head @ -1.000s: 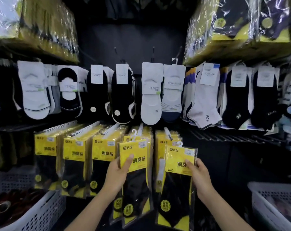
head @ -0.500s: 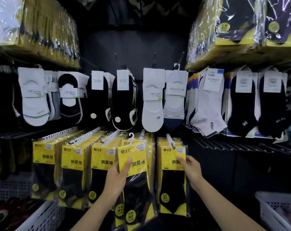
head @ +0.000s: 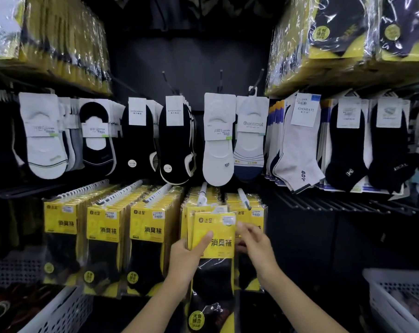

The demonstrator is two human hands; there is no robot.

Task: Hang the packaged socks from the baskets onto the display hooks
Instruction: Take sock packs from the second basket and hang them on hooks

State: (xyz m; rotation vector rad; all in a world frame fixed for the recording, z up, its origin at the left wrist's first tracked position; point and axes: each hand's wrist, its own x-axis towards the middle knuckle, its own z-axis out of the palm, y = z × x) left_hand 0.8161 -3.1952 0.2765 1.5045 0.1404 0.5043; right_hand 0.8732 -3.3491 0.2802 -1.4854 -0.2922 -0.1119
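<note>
**Item:** yellow sock pack, black pair inside.
**Location:** in front of the fourth hanging row, just below the white display hook; seemingly not yet threaded.
**Left hand**: grips the pack's left edge, thumb laid across the yellow card.
**Right hand**: at the pack's upper right edge, fingers loosely bent; too blurred to tell whether it is gripping.
**Handling note:** raise the pack and level its hanger tab with the hook tip. Steady both edges and slide it straight back. The film probably slips, and the card may bend.
</note>
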